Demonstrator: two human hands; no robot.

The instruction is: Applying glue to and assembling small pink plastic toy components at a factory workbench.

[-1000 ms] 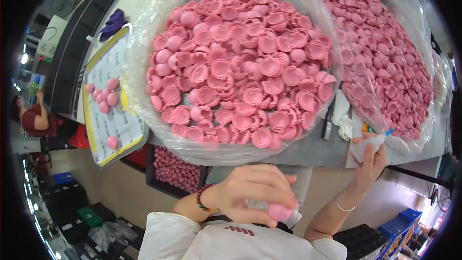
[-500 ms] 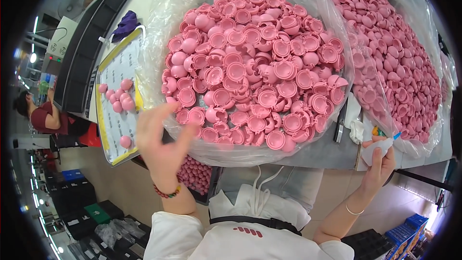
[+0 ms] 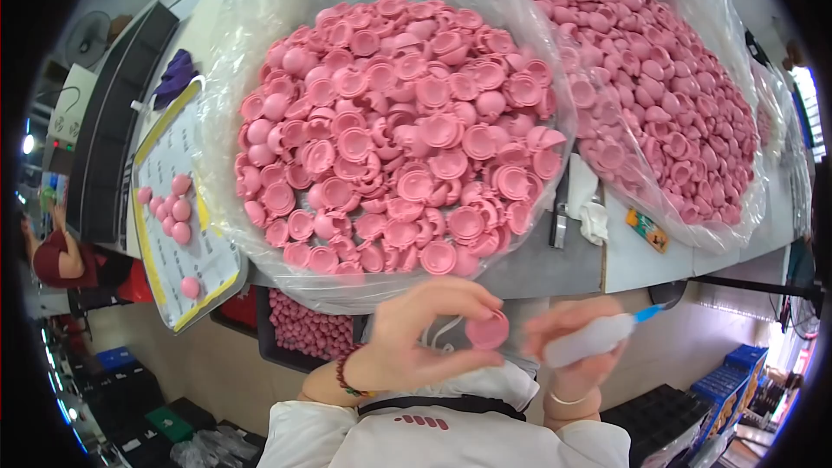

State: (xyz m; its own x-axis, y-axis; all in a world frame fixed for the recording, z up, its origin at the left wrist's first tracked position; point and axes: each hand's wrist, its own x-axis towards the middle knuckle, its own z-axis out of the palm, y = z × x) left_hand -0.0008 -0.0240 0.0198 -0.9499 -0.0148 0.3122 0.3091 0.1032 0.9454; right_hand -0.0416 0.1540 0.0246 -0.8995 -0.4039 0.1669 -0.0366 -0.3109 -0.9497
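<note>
My left hand is in front of my body at the table's near edge, pinching a pink half-shell between thumb and fingers. To its right, my right hand is wrapped round a white squeeze bottle with a blue nozzle, which points up and away to the right. The right fingers are partly blurred. Beyond my hands a clear plastic bag lies spread open, full of loose pink half-shells, some nested or cup side up.
A second bag of pink pieces stands right. On the left, a tray with yellow edges holds several pink balls. Below the table edge is a dark crate of pink balls. A small orange-green packet and white tissue lie right.
My left hand has come from above the tray side to the middle, now holding a pink half-shell. My right hand has brought the squeeze bottle left and nearer my body. The view has shifted.
</note>
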